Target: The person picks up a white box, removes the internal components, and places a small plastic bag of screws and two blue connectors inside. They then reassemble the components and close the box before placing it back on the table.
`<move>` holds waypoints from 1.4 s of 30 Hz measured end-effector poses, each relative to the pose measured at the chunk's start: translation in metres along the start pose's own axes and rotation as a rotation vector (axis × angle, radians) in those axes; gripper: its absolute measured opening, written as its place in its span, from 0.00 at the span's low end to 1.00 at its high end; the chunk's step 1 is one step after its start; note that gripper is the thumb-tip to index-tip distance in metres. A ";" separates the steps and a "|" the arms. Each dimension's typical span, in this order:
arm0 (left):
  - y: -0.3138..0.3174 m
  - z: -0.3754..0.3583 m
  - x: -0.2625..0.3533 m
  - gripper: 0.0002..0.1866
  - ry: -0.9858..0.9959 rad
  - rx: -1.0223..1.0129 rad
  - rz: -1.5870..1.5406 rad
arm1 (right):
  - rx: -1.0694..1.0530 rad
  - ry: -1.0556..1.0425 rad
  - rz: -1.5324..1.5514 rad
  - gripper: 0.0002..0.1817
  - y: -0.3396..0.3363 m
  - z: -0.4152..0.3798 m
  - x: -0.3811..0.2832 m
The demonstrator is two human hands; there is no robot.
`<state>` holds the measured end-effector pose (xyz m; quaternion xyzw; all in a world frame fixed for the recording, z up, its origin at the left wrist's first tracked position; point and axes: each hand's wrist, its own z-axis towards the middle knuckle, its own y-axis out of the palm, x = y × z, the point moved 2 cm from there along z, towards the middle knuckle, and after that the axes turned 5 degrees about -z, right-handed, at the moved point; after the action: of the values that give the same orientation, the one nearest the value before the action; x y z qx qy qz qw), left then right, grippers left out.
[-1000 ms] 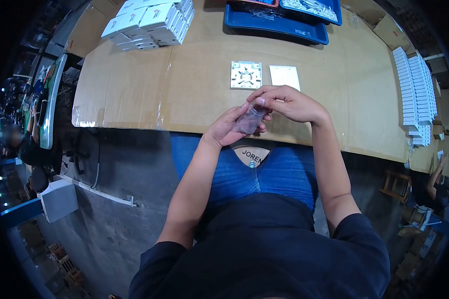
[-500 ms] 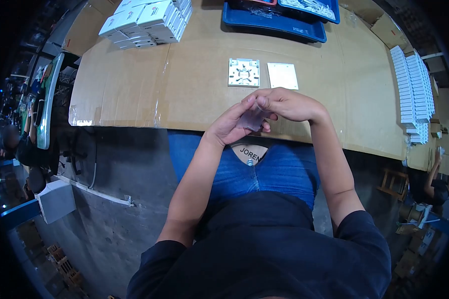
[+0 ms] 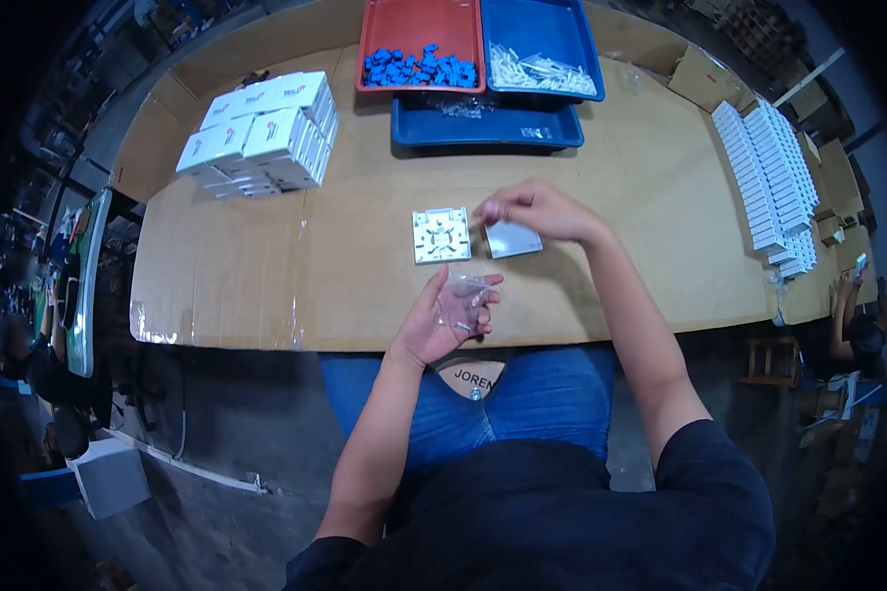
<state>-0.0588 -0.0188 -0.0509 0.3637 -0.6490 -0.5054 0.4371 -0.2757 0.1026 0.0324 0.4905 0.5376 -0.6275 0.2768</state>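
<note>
Bag (image 3: 460,297) lay in the curled left hand (image 3: 427,327), best kept steady, while the right hand (image 3: 544,213), grip unclear, hung by the plate (image 3: 512,241).

- Right hand (image 3: 540,211): fingers (image 3: 490,210) blurred, any grip unclear, hiding the white plate's (image 3: 512,242) upper part.
- Red tray (image 3: 422,25), upper blue tray (image 3: 539,25): cut by the top edge.
- White boxes (image 3: 258,138): print too small to read.

Head camera: faces forward, steeply down; torso (image 3: 542,512) close, table (image 3: 237,266) beyond.
</note>
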 end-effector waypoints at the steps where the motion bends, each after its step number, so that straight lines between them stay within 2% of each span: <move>1: 0.000 0.000 0.000 0.43 0.000 -0.007 0.012 | 0.147 0.058 0.032 0.16 -0.020 0.009 0.007; 3: 0.000 0.000 -0.001 0.42 -0.010 0.023 -0.003 | 0.337 0.039 -0.146 0.15 -0.064 0.031 0.012; 6: -0.003 0.001 -0.001 0.42 0.004 0.013 -0.008 | 0.634 -0.028 -0.223 0.13 -0.120 0.069 0.034; 9: 0.000 0.001 0.001 0.43 0.005 -0.001 -0.031 | 0.816 0.010 -0.651 0.13 -0.164 0.103 0.037; 10: 0.000 0.002 0.001 0.43 -0.005 0.000 -0.042 | 0.821 -0.001 -0.647 0.13 -0.174 0.112 0.036; 12: -0.001 0.003 0.001 0.43 -0.017 0.004 -0.064 | 0.867 0.110 -0.898 0.16 -0.191 0.127 0.033; 13: -0.001 0.003 0.001 0.43 -0.006 0.007 -0.051 | 0.872 0.093 -0.890 0.16 -0.198 0.135 0.037; 16: 0.000 0.003 0.001 0.40 -0.031 0.009 -0.081 | 0.804 0.150 -1.157 0.19 -0.214 0.158 0.049; 20: -0.001 0.005 0.002 0.40 -0.044 0.009 -0.074 | 0.754 0.203 -1.222 0.23 -0.219 0.178 0.061; 27: -0.001 0.006 0.002 0.40 -0.070 0.005 -0.091 | 0.742 0.194 -1.260 0.20 -0.226 0.183 0.079; 33: 0.001 0.007 0.001 0.40 -0.074 0.024 -0.072 | 0.914 0.052 -1.072 0.16 -0.220 0.161 0.080; 35: 0.004 0.007 0.002 0.39 -0.067 0.035 -0.055 | 1.094 -0.248 -0.098 0.16 -0.223 0.165 0.075; 36: 0.005 0.006 0.002 0.39 -0.044 0.022 -0.046 | 1.015 -0.306 0.186 0.16 -0.208 0.148 0.037; 39: 0.004 0.005 0.000 0.38 -0.015 -0.008 -0.035 | 0.955 -0.333 0.306 0.14 -0.172 0.101 -0.030; 42: 0.000 0.006 -0.001 0.37 -0.002 -0.005 -0.017 | 0.925 -0.304 0.282 0.12 -0.141 0.063 -0.043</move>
<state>-0.0645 -0.0157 -0.0516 0.3676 -0.6451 -0.5110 0.4330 -0.4035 0.0734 0.1247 0.5329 0.0856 -0.8206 0.1877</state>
